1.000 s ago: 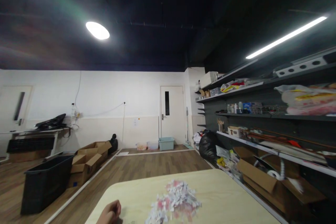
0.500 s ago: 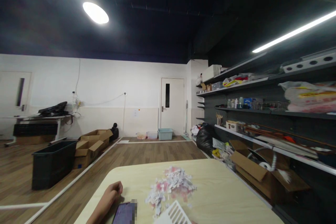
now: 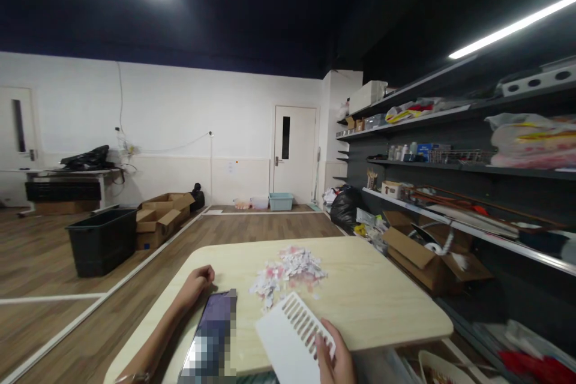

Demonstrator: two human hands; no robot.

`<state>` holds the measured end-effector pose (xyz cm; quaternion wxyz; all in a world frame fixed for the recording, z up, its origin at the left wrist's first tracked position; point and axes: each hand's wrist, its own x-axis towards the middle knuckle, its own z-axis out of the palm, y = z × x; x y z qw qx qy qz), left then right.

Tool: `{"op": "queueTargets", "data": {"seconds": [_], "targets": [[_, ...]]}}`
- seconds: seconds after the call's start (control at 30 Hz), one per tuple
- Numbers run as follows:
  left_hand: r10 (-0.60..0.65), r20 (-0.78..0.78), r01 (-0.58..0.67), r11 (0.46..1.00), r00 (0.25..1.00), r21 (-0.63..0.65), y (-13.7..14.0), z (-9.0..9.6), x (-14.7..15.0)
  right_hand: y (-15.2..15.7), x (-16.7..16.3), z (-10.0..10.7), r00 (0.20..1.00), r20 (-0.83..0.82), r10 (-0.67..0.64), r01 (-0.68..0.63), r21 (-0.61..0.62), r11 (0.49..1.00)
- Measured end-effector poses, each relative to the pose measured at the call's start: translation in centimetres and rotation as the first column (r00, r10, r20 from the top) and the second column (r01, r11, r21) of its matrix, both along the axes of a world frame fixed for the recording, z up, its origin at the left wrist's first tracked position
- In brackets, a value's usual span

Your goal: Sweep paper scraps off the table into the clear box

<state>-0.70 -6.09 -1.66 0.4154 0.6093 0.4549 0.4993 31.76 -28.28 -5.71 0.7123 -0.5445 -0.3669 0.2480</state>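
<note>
My right hand (image 3: 333, 353) grips the slotted edge of a white plastic basket (image 3: 292, 336), thumb on the near side. The basket is tilted at the table's near edge, its row of slots facing up and right. Just beyond it, a loose heap of small paper scraps (image 3: 299, 264), white with some pink, lies on the pale wooden table (image 3: 369, 288). My left hand (image 3: 201, 280) rests on the table's left side with fingers curled in and nothing visible in them. Beside that forearm lies a phone (image 3: 218, 306), partly blurred out.
To the left on the floor stand a black bin (image 3: 103, 246) and open cardboard boxes (image 3: 157, 222). Dark shelves (image 3: 450, 162) line the right wall, with another open carton (image 3: 414, 252) below. A light blue tub (image 3: 281, 201) sits by the far door (image 3: 294, 150).
My view has tipped downward. The white basket and my right hand show much more fully now. My left hand stays curled on the table, and the paper heap looks unchanged.
</note>
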Motion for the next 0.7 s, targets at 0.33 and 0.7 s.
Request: {"op": "queueTargets", "data": {"seconds": [0.33,0.7], "targets": [[-0.134,0.072,0.137,0.990,0.988,-0.031,-0.4,-0.4,-0.9,-1.0,0.0,0.0,0.989,0.137,0.058,-0.051,-0.050,0.997],[-0.053,-0.071,0.051,0.998,0.996,-0.022,-0.9,0.5,-0.6,-1.2,-0.6,0.8,0.975,0.172,0.143,-0.128,-0.090,0.988]]}}
